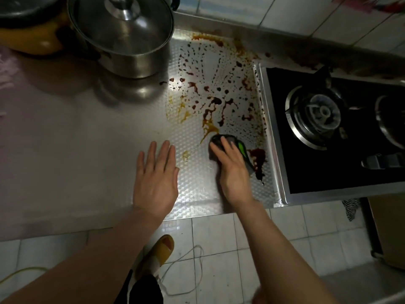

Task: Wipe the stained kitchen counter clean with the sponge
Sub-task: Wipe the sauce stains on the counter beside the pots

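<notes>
Nearest, the left hand (156,176) is lying flat and empty on the counter (76,139), fingers spread, probably bracing the body. Just right of it, the right hand (231,167) is pressing its palm and loosely curled fingers over the sponge (237,148), a dark, soft pad edged green. Beyond its fingertips, brown sauce (215,102) is spattering the dimpled steel.

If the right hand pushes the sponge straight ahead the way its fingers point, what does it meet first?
The right hand, pressing the dark grey and green sponge, points up and slightly left. It would probably meet the orange-brown sauce streak first, then the dark sauce puddles on the embossed steel counter.
</notes>
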